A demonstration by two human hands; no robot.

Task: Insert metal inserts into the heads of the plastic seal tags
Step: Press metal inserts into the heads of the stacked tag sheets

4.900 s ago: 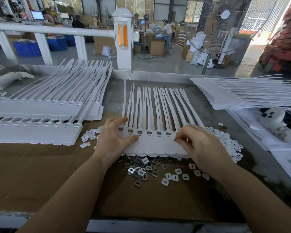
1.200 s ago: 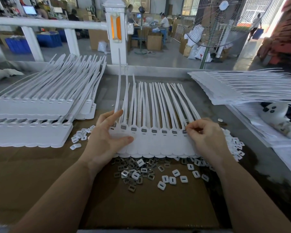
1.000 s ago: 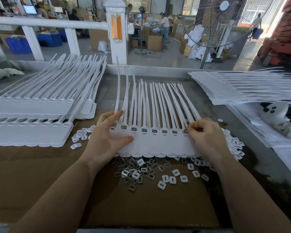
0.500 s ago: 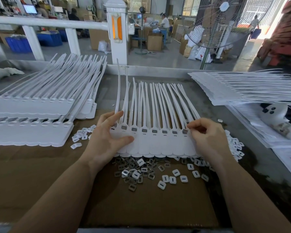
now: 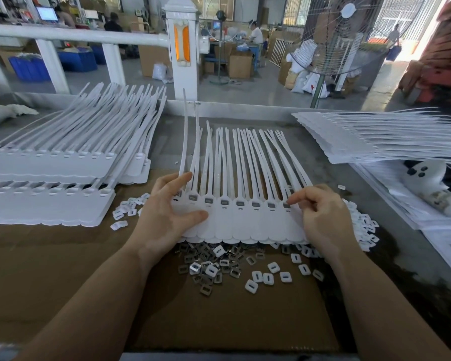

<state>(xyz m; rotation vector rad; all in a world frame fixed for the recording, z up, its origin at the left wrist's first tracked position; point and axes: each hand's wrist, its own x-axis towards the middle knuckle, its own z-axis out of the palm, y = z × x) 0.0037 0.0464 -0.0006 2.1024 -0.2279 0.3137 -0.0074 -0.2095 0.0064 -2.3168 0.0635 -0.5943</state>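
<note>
The left hand (image 5: 164, 217) lies flat on the row of joined white plastic seal tags (image 5: 241, 222), fingers straight, thumb pressing down. The right hand (image 5: 320, 217) has curled fingers, its fingertip touching the last tag head at 3 o'clock (whether it pinches an insert, I cannot tell). The tags sit in the middle, on brown cardboard (image 5: 63, 269). At 6 o'clock lies a pile of little shiny metal inserts (image 5: 211, 264), with small white plastic caps (image 5: 268, 276) beside it.

A factory hall stood beyond the fingers: a white railing (image 5: 73, 35) with a post (image 5: 182, 50), grey concrete floor (image 5: 258, 89), cardboard boxes (image 5: 240, 64), blue crates (image 5: 29, 67), a standing fan (image 5: 341, 32), and daylight from barred windows (image 5: 293, 10).
</note>
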